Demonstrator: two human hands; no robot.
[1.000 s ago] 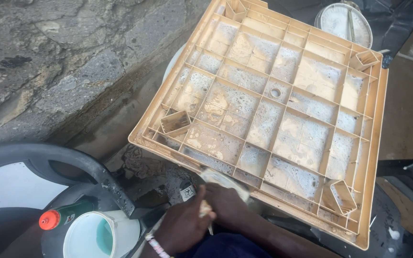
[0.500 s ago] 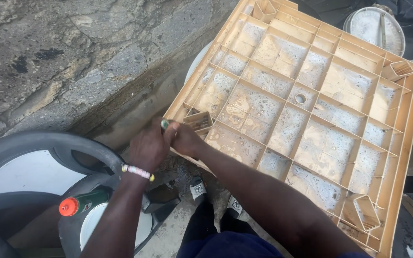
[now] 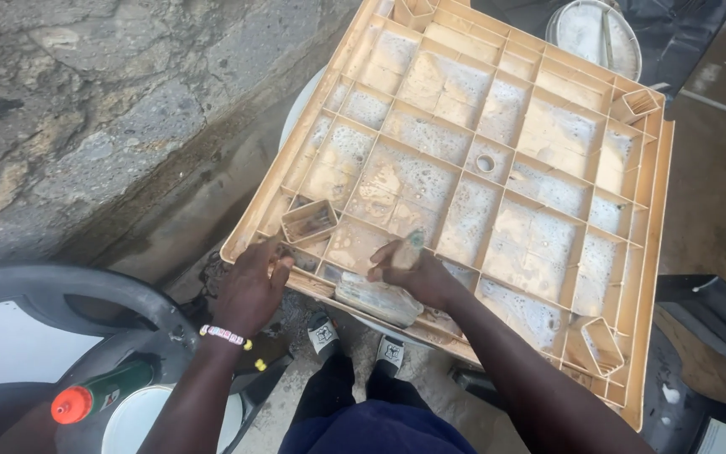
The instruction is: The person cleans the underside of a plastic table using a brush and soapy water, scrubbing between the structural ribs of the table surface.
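Over the ground by a stone wall: scrubbing a soapy beige ribbed panel (image 3: 497,176), underside up. Left hand (image 3: 249,286) clamped on its near edge, right hand (image 3: 418,273) pinching a small scrubber (image 3: 412,245). Next, probably: working along the remaining cells, keeping it steady.

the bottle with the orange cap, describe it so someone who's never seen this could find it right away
Start from the big tan gridded panel that both hands rest on, then follow the left hand and its beaded bracelet down to the bottom left corner. There the green bottle lies tilted against a white bucket. Its bright orange cap is the only vivid colour among the grey and white things around it.
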